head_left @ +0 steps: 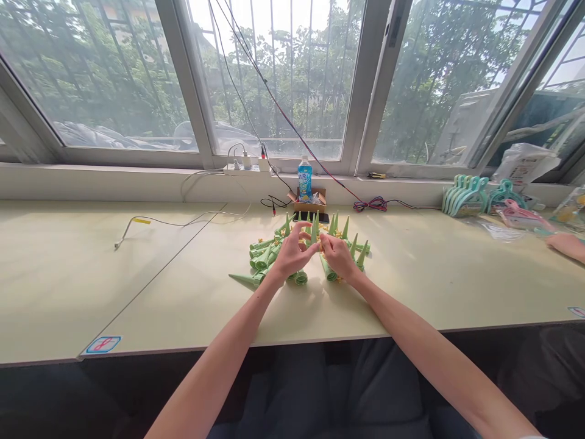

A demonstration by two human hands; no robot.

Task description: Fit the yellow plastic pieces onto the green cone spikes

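Observation:
Near the middle of the table, my left hand (292,250) curls its fingers and thumb around a pale green pointed cone (314,230), which stands upright between my hands. Close against its right side, my right hand (337,253) is closed in a pinch. Its fingertips hide most of what they hold. More green cones lie on their sides to the left, one green cone (244,279) pointing left. Several others stand upright behind and to the right, such as a green cone (345,228). Small yellow-orange bits show among them.
Behind the cones are a dark phone (311,217), a small cardboard box (299,207) and a blue bottle (304,178). A thin cable (169,223) crosses the left table. Teal hangers (464,195) and another person's hand (567,245) are at the right.

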